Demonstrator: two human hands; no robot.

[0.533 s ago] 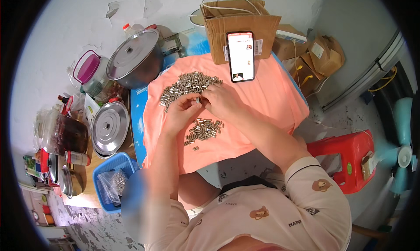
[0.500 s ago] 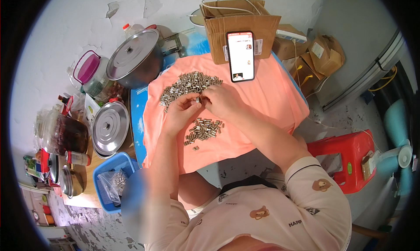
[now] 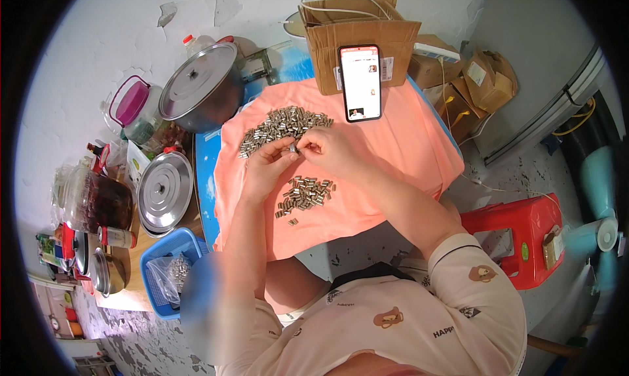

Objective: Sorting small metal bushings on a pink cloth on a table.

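My left hand [image 3: 265, 168] and my right hand [image 3: 325, 151] meet over an orange cloth [image 3: 393, 159] on the table. Between the left thumb and fingers is a small metal cylinder [image 3: 293, 149], pinched close to its tip. The right fingers are pressed together at that same piece; whether they grip it or another part cannot be made out. Just beyond my hands lies a large heap of small metal cylinders [image 3: 283, 123]. A smaller pile of like metal cylinders [image 3: 306, 196] rests nearer to me, with a couple lying apart at its near edge.
A phone [image 3: 360, 87] leans against a cardboard box [image 3: 327, 58] at the back. To the left stand a lidded steel pot [image 3: 196, 81], a round metal lid [image 3: 165, 192] and a blue basket [image 3: 154, 291] holding a bag of metal parts. A red stool [image 3: 524, 245] is at right.
My right fingertips have shifted slightly left, closer to the left ones. The small cylinder in the left fingers has turned a little. Both piles look the same.
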